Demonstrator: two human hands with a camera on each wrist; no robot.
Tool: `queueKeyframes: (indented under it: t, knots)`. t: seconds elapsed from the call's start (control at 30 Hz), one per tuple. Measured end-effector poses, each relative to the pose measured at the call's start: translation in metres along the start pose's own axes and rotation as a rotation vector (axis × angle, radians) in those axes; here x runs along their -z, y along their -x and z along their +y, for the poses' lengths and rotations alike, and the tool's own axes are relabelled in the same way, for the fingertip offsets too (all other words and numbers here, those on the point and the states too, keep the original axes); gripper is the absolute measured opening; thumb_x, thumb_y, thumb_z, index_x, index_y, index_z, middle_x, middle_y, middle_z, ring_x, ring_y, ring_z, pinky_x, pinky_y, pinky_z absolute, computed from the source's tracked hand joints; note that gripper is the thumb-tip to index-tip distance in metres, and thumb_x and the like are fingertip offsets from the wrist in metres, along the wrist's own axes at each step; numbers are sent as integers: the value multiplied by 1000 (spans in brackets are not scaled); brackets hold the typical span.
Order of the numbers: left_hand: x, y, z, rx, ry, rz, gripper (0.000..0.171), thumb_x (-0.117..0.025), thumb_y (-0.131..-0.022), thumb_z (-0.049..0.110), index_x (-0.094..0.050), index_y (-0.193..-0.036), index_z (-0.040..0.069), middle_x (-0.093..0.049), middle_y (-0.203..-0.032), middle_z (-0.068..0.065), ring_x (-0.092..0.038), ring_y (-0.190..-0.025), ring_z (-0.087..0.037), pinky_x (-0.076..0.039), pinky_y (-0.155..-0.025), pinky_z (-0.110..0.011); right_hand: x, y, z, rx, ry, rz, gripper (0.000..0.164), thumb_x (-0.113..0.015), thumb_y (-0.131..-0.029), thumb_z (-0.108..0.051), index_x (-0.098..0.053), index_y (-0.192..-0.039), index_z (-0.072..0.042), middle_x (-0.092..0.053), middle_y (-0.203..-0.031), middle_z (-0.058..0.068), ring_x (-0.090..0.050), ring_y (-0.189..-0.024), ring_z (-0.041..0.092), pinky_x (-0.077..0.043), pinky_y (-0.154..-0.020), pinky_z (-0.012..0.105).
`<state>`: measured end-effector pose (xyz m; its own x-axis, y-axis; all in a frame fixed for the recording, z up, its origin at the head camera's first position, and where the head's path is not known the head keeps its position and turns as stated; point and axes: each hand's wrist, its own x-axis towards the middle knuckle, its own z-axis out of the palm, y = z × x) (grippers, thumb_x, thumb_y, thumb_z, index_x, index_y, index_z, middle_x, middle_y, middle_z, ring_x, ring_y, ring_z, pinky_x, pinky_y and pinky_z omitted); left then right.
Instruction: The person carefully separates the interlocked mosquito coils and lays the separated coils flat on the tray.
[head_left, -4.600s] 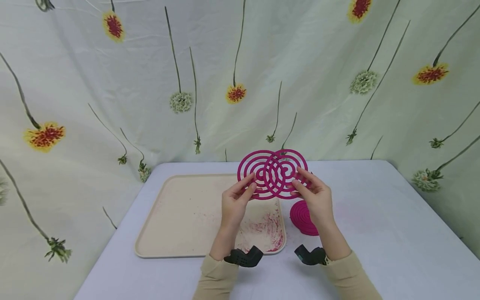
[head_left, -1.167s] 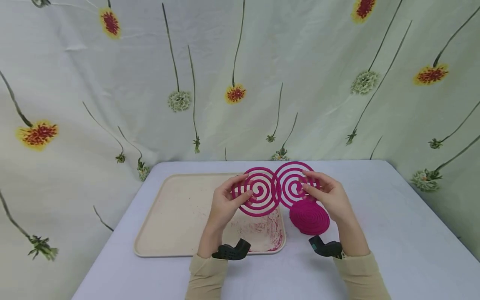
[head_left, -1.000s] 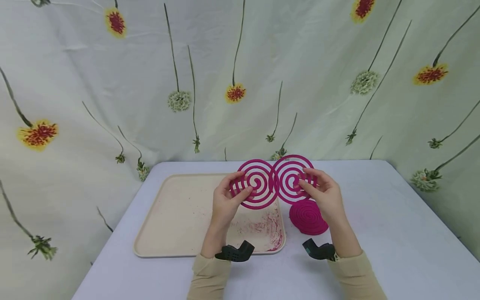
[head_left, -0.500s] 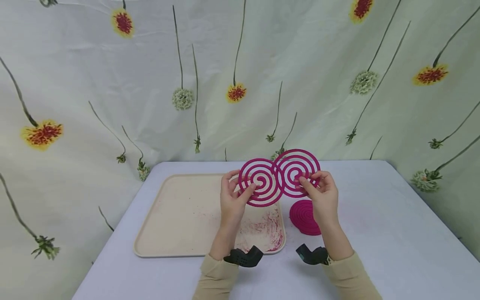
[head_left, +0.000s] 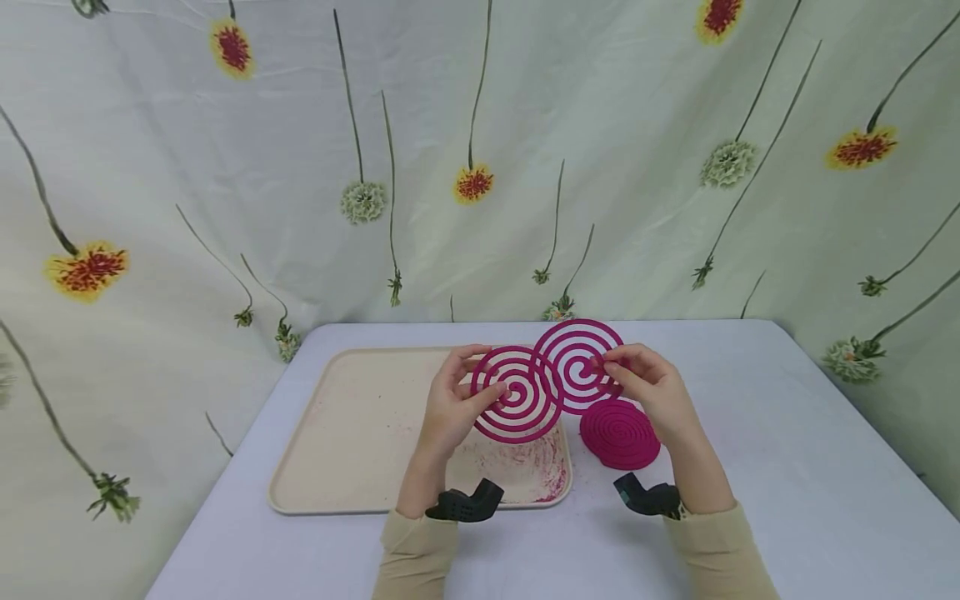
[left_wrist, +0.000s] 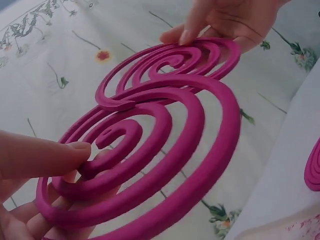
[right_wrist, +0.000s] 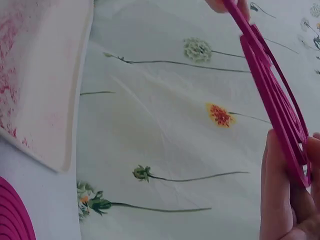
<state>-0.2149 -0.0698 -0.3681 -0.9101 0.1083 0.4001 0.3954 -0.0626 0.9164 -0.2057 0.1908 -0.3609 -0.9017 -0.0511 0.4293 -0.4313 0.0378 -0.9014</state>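
Note:
In the head view my left hand [head_left: 447, 408] pinches a magenta mosquito coil [head_left: 516, 394] between thumb and fingers. A second mosquito coil [head_left: 581, 367] is pinched at its right side by my right hand [head_left: 649, 387]. Both coils are held tilted above the table, and their edges cross in the middle. From the left wrist, the near coil [left_wrist: 197, 117] visibly overlaps the far one; whether their rings are linked cannot be told. The right wrist view shows the coils [right_wrist: 275, 100] nearly edge-on. Below my right hand lies a round stack of mosquito coils [head_left: 620, 435].
A beige tray [head_left: 360, 433] lies on the left of the white-covered table [head_left: 765, 467], with magenta smears and crumbs at its right end. A flower-print cloth [head_left: 637, 167] hangs behind the table. Black cameras [head_left: 467, 502] are strapped to both wrists.
Since half a second ago both hands have come down with their coils and moved slightly apart. The coils overlap less than in the oldest frame. Tray and stack stay put.

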Motion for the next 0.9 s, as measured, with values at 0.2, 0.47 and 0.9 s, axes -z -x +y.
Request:
queueKeyframes:
  t: [0.2,0.47,0.9]
  knots:
    - [5,0,0,48,4,-48,52,-69,-82,1,-51,-131,6,-55,-112,-18,-67,-91,-32,-55,-75,-36,14,1,-2,32,142,-202,40,-63,-86,3,-54,-125,5,-57,-120,12,-64,-82,20,-56,-70,27]
    - [5,1,0,60,46,3,43,-67,-84,0,-45,-121,1,-64,-106,-23,-68,-87,-30,-56,-76,-34,7,0,0,55,84,-79,44,-63,-85,5,-52,-128,5,-56,-112,7,-65,-83,16,-56,-71,27]
    - [-4,-2,-1,-18,180,223,46,-67,-85,3,-38,-121,2,-64,-107,-23,-68,-89,-25,-55,-78,-34,-28,-2,10,11,-265,262,34,-61,-87,5,-51,-119,0,-63,-106,3,-67,-91,14,-55,-73,29]
